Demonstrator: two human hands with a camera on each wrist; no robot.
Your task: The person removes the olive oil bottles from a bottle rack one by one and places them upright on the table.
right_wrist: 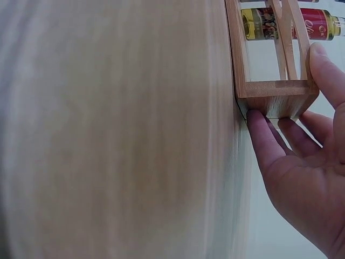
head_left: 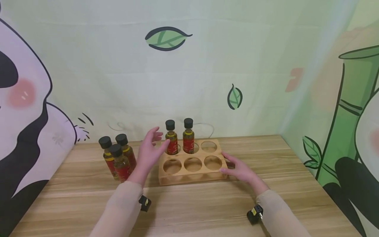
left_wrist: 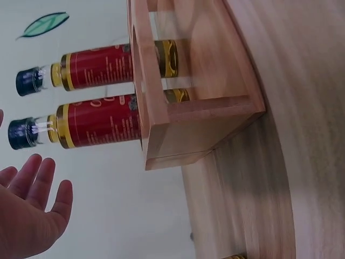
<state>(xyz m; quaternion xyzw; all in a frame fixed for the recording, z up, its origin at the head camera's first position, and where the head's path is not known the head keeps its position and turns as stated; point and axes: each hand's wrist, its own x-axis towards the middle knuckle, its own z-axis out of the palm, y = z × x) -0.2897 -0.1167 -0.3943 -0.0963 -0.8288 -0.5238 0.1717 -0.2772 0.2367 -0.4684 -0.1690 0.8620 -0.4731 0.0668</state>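
the rack [head_left: 202, 154] is gripped at its right end by the right hand [head_left: 238, 169]; beside two bottles [head_left: 188, 140] in its back row, the left hand [head_left: 148, 149] is held loosely spread.

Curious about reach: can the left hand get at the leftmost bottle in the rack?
Probably yes: the left hand holds nothing and hovers beside the leftmost bottle in the rack, with nothing visible between them.
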